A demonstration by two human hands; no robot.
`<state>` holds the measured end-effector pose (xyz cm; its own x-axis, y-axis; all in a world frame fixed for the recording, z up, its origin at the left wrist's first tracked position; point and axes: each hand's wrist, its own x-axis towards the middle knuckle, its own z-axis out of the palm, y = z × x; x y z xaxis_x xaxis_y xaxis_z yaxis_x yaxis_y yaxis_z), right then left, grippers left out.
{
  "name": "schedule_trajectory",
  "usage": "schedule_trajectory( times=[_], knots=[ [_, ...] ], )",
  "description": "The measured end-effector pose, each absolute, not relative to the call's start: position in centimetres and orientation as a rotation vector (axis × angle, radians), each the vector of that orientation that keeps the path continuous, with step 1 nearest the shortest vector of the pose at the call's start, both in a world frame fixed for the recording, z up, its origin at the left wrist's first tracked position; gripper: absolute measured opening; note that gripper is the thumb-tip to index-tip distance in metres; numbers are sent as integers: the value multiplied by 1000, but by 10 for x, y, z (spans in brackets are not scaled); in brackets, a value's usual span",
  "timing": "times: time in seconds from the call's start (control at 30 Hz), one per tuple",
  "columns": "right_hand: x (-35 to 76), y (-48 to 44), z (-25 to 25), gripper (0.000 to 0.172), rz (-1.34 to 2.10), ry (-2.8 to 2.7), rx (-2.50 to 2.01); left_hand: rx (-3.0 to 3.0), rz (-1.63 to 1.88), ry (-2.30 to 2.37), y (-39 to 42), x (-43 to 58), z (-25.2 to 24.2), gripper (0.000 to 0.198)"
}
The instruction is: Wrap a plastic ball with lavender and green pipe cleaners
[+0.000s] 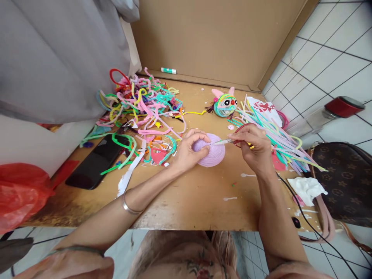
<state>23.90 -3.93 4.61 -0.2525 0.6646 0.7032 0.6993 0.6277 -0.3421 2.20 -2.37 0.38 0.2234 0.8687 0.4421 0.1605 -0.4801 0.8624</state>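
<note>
A lilac ball (212, 154) wound with fuzzy wire rests on the wooden table (186, 201). My left hand (190, 151) is closed round its left side, fingers curled over the top. My right hand (253, 149) grips small red-handled scissors (229, 141), whose blades point left at the top of the ball. A finished multicoloured ball figure (224, 104) with pink ears, eyes and a red nose sits behind.
A tangled heap of coloured pipe cleaners (139, 108) lies at the back left, a bundle of straight ones (276, 141) at the right. A black phone (94, 162), red bag (17, 193), glue stick (169, 70), tissue (306, 189), brown handbag (345, 182) and black cable (305, 217) surround the work.
</note>
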Motion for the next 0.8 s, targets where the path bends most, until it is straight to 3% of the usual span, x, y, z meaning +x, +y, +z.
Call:
schedule_trajectory(
  times=[0.37,0.8],
  knots=[
    [235,-41,42,35,-271,-2056,-1191,1863,1301,942,-24,23,3,10],
    [236,-42,45,41,-208,-2085,-1259,1902,1284,934,-24,23,3,10]
  ],
)
